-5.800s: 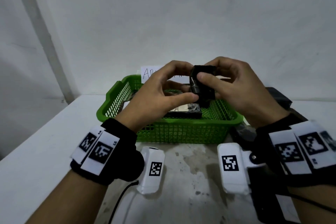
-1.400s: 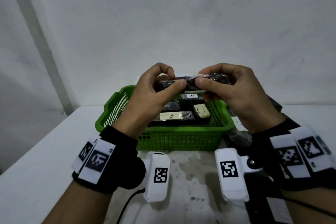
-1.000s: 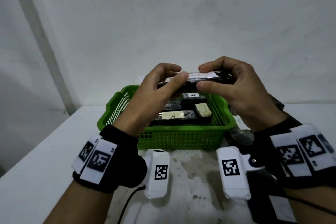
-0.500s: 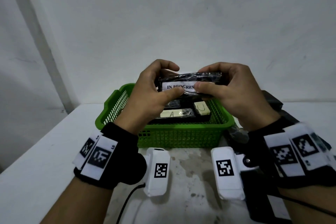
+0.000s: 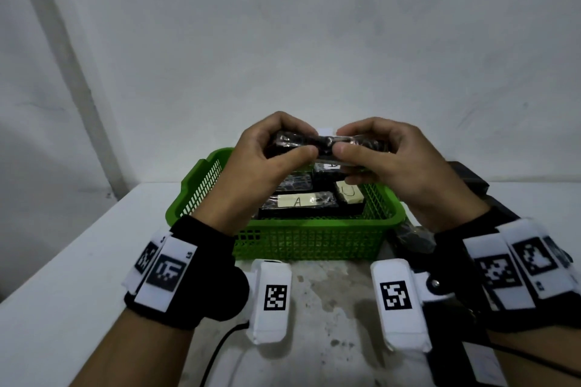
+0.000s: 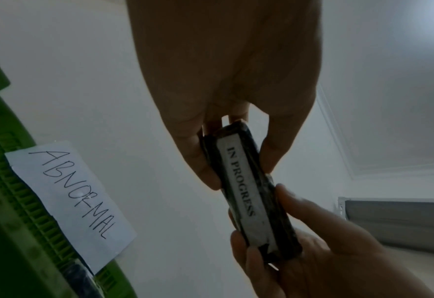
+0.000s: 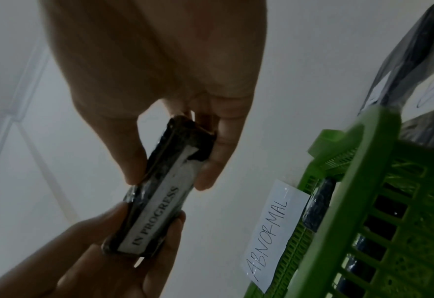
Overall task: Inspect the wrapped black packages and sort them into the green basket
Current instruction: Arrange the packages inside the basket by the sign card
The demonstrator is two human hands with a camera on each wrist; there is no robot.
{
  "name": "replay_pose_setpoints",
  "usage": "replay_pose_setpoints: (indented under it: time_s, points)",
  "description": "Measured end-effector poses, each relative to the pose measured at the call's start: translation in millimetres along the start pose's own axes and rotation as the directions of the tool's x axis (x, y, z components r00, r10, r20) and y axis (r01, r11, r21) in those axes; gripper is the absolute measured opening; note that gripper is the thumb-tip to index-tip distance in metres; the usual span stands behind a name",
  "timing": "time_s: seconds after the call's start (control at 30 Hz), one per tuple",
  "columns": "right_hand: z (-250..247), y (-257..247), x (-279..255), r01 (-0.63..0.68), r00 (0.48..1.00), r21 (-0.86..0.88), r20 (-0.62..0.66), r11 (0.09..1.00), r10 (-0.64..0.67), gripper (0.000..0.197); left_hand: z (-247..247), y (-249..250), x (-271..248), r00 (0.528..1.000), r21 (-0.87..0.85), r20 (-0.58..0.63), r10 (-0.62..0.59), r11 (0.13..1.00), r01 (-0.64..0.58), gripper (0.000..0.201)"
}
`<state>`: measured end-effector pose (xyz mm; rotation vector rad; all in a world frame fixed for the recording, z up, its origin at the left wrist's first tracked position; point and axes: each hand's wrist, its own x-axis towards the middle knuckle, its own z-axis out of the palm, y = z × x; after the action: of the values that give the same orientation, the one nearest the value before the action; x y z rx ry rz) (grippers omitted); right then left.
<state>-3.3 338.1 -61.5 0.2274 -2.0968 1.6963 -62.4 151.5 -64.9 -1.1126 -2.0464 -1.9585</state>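
Both hands hold one wrapped black package (image 5: 323, 143) level above the green basket (image 5: 314, 223). My left hand (image 5: 283, 148) pinches its left end and my right hand (image 5: 361, 151) its right end, thumbs on the near side. The wrist views show a white "IN PROGRESS" strip on the package (image 6: 249, 191) (image 7: 160, 205), on the side turned away from my head. The left hand (image 6: 236, 171) and right hand (image 7: 171, 177) each grip between thumb and fingers. Inside the basket lie several wrapped black packages, one labelled A (image 5: 297, 200), one labelled U (image 5: 349, 193).
A paper sign reading "ABNORMAL" (image 6: 75, 201) (image 7: 269, 231) hangs on the basket's far wall. More black wrapped items (image 5: 412, 237) lie on the white table right of the basket, with a larger dark one (image 5: 465, 176) behind. A white wall stands close behind the basket.
Both hands have rolled the package, so its "IN PROGRESS" strip, which faced my head half a second ago, is turned away. The grip on both ends has held.
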Motion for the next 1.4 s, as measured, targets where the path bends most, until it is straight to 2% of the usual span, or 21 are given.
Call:
replay_pose_setpoints:
  time_s: [0.07,0.13,0.27,0.37,0.47,0.57,0.67,0.8,0.9,0.97,1.07,1.1,1.23,1.3,1.37,1.4]
  points:
    - [1,1,0,0.044,0.999,-0.019,-0.022,0.999,-0.045,0.019,1,0,0,1.0,0.022,0.008,0.006,1.0,-0.006,0.013]
    - [2,3,0,0.086,0.995,-0.011,-0.046,0.996,-0.087,0.01,2,1,0,1.0,0.044,0.007,0.017,0.999,-0.017,0.012]
    - [4,1,-1,0.189,0.978,-0.13,-0.069,0.973,-0.199,0.014,4,1,-1,1.0,0.008,-0.01,0.023,1.0,-0.023,0.014]
    - [2,-2,-2,0.24,0.966,-0.172,-0.055,0.955,-0.253,0.02,6,-2,1,0.996,-0.075,0.018,-0.089,0.993,0.09,0.025]
    - [-1,-2,-3,0.222,0.974,-0.154,-0.008,0.963,-0.226,0.029,6,-3,3,0.989,-0.148,-0.002,-0.149,0.978,0.147,0.022]
    - [1,2,-2,0.146,0.989,-0.136,-0.016,0.98,-0.15,0.032,3,-5,2,0.994,-0.142,-0.037,-0.102,0.985,0.096,0.029]
    - [2,5,1,0.063,0.995,-0.06,-0.077,0.996,-0.068,0.024,1,-5,2,0.996,-0.121,-0.05,-0.067,0.991,0.061,0.032]
    - [3,6,1,0.088,0.989,-0.132,-0.106,0.987,-0.102,0.015,5,-5,2,0.998,-0.045,-0.053,-0.045,0.998,0.042,0.031]
    - [0,5,1,0.091,0.992,-0.133,-0.073,0.987,-0.101,0.014,4,-4,1,0.997,-0.026,-0.023,-0.07,0.997,0.069,0.024]
    - [-5,2,0,0.092,0.995,-0.065,-0.024,0.994,-0.094,0.019,1,-1,2,0.987,-0.121,0.051,-0.153,0.98,0.158,0.007]
    - [-9,0,-1,0.086,0.996,0.035,-0.042,0.996,-0.085,0.035,-5,1,2,0.956,-0.249,0.183,-0.228,0.931,0.269,0.007]
    - [-9,1,0,0.091,0.994,0.03,-0.069,0.995,-0.088,0.038,-5,2,1,0.952,-0.278,0.209,-0.224,0.92,0.277,0.005]
    - [-7,8,4,0.067,0.987,-0.135,-0.135,0.989,-0.085,0.038,2,0,0,0.945,-0.365,0.211,-0.251,0.876,0.314,0.024]
    - [-7,9,4,0.052,0.994,-0.202,-0.088,0.978,-0.071,0.048,4,-1,1,0.944,-0.393,0.172,-0.28,0.86,0.327,0.023]
    - [-6,5,1,0.033,0.999,-0.247,0.043,0.969,-0.023,0.068,5,-1,2,0.945,-0.397,0.131,-0.301,0.857,0.328,0.021]
    - [-5,3,-1,0.025,0.992,-0.262,0.125,0.965,0.008,0.066,5,-2,3,0.945,-0.394,0.113,-0.307,0.859,0.327,0.024]
